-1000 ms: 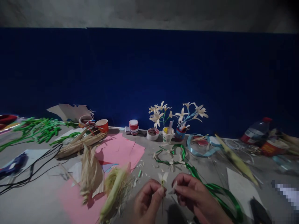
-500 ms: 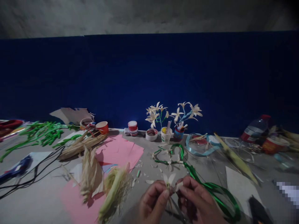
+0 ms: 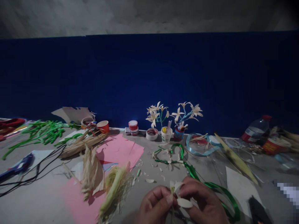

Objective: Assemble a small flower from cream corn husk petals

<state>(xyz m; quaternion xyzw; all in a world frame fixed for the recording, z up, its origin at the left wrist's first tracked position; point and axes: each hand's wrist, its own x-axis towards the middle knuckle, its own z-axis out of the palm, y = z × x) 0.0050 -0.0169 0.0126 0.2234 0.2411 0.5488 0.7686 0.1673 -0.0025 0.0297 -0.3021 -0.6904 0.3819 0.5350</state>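
At the bottom centre, my left hand (image 3: 156, 203) pinches the thin stem of a small handmade flower (image 3: 172, 188) with a greenish centre, held upright. Against it, my right hand (image 3: 201, 199) is closed on pale husk petals. One oval petal (image 3: 184, 203) lies flat to view by the right thumb, and another stands up between the fingers and the flower. The right fingertips partly cover where petals and flower meet. A loose cream petal (image 3: 150, 180) and small scraps lie just beyond the hands.
Finished husk flowers (image 3: 153, 116) stand in cups at the back. Green ribbon (image 3: 221, 193) curls on the right near a white sheet (image 3: 243, 189). Corn husks (image 3: 92, 174), pink paper (image 3: 120, 149), green pipe cleaners (image 3: 46, 130) and a blue glue gun (image 3: 22, 166) occupy the left.
My right hand has turned and shifted slightly, bringing an oval petal into view below its fingers. The flower in my left hand sits slightly lower and to the right, its petals now partly covered.
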